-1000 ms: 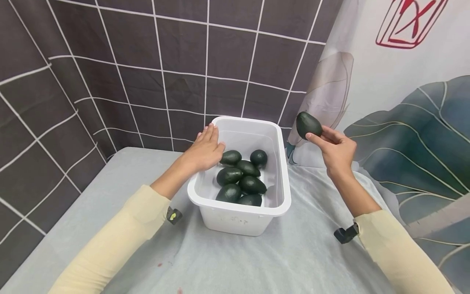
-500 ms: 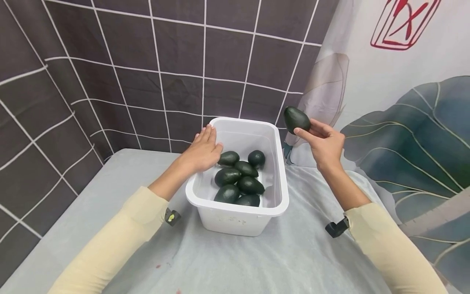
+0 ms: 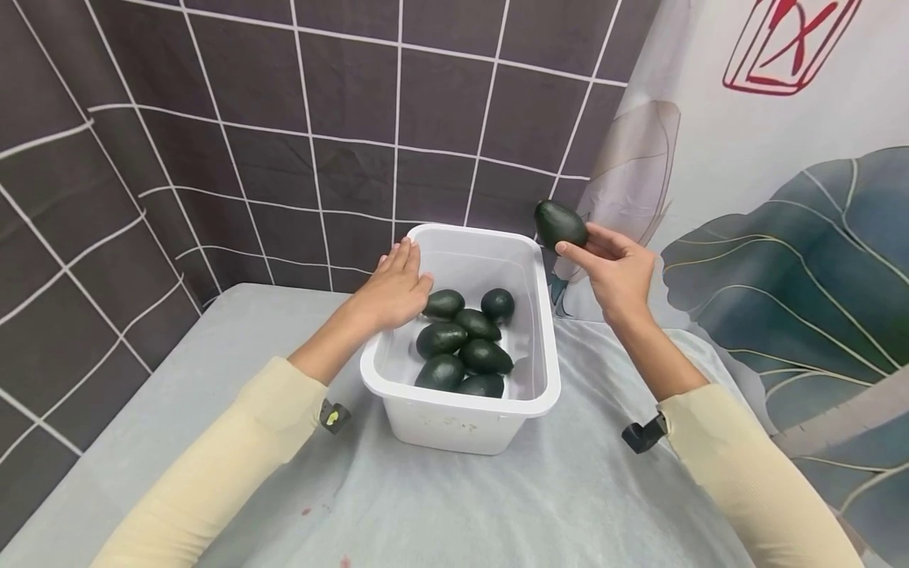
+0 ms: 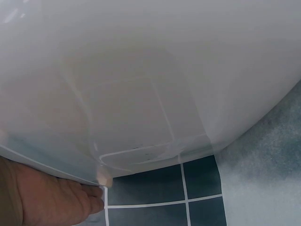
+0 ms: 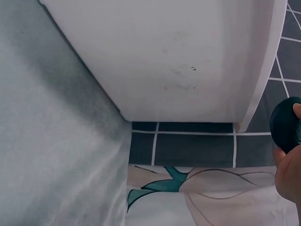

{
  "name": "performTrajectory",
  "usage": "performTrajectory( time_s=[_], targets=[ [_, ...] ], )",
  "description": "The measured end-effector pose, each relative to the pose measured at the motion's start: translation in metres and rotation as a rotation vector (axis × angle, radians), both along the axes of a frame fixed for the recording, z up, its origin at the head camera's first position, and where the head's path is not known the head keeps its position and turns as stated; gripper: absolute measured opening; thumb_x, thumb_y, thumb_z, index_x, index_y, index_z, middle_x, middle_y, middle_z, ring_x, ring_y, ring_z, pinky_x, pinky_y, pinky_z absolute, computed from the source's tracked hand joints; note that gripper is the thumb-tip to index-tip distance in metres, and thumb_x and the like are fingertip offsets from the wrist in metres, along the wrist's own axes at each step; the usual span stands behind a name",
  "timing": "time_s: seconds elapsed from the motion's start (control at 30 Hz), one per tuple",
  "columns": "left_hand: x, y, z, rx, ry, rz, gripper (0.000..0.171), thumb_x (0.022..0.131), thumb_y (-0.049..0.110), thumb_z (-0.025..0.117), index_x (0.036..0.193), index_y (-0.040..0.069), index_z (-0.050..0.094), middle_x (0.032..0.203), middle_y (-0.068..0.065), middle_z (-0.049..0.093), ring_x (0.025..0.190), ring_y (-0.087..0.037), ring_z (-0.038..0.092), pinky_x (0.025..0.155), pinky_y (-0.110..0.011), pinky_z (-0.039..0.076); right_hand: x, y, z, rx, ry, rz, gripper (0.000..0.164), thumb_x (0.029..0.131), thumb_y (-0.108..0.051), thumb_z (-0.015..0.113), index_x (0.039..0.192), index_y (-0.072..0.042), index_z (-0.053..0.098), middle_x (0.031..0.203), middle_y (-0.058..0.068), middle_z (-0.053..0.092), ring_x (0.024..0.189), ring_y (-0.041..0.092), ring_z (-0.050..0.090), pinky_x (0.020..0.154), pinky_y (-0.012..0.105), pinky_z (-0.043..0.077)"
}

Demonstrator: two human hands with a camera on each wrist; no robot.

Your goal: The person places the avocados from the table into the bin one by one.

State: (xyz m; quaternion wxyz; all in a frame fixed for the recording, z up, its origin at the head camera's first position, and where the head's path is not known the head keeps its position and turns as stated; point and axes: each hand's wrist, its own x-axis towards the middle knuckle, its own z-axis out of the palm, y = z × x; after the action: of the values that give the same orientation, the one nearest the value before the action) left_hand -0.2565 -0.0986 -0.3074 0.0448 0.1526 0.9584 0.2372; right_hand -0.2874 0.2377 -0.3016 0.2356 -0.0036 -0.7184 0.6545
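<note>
Several dark green avocados lie on the floor of a white plastic tub in the head view. My left hand rests on the tub's left rim with its fingers straight. In the left wrist view that hand shows low at the left, beside the tub's outer wall. Up at the right, above and just outside the tub's right rim, my right hand holds one avocado between thumb and fingers. The right wrist view shows the held avocado at its right edge, partly cut off.
A pale grey-blue cloth covers the table under the tub. Behind stands a dark wall covering with a white grid. A patterned curtain with large leaves hangs at the right.
My right hand has moved left toward the tub with the avocado in its grip. The left hand and the avocados in the tub have stayed in place.
</note>
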Motion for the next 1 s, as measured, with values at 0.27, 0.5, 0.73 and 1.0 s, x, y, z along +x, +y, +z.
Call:
performTrajectory(
  time_s=[0.27, 0.5, 0.73, 1.0],
  targets=[
    [0.0, 0.0, 0.0, 0.002, -0.001, -0.002, 0.077, 0.118, 0.037, 0.023, 0.177, -0.01, 0.002, 0.189, -0.027, -0.009, 0.179, -0.043, -0.007, 0.147, -0.053, -0.001, -0.003, -0.012, 0.001, 0.056, -0.027, 0.03, 0.055, 0.08, -0.013, 0.103, 0.132, -0.008, 0.085, 0.095, -0.018, 0.083, 0.096, -0.001, 0.081, 0.084, 0.013, 0.063],
    [0.0, 0.0, -0.001, 0.0, 0.003, 0.0, 0.078, 0.118, 0.037, 0.023, 0.176, -0.01, 0.002, 0.189, -0.027, -0.009, 0.179, -0.043, -0.007, 0.147, -0.053, 0.0, -0.005, -0.018, 0.003, 0.12, -0.037, 0.075, 0.059, 0.081, -0.018, 0.104, 0.135, -0.007, 0.083, 0.097, -0.017, 0.083, 0.097, -0.002, 0.08, 0.084, 0.014, 0.063],
    [-0.001, 0.0, -0.001, -0.002, 0.004, -0.001, 0.078, 0.118, 0.036, 0.024, 0.176, -0.01, 0.002, 0.188, -0.027, -0.009, 0.179, -0.043, -0.006, 0.147, -0.054, 0.001, -0.008, -0.022, 0.007, 0.197, -0.055, 0.108, 0.062, 0.081, -0.02, 0.104, 0.138, -0.008, 0.082, 0.113, -0.002, 0.088, 0.098, -0.004, 0.08, 0.086, 0.013, 0.064],
    [-0.001, 0.0, -0.001, 0.0, 0.0, 0.0, 0.078, 0.118, 0.037, 0.023, 0.176, -0.01, 0.002, 0.189, -0.027, -0.01, 0.179, -0.042, -0.007, 0.147, -0.053, -0.001, -0.014, -0.024, 0.012, 0.257, -0.052, 0.143, 0.062, 0.083, -0.021, 0.103, 0.139, -0.006, 0.081, 0.118, 0.004, 0.087, 0.097, -0.004, 0.079, 0.088, 0.012, 0.062]
  ],
)
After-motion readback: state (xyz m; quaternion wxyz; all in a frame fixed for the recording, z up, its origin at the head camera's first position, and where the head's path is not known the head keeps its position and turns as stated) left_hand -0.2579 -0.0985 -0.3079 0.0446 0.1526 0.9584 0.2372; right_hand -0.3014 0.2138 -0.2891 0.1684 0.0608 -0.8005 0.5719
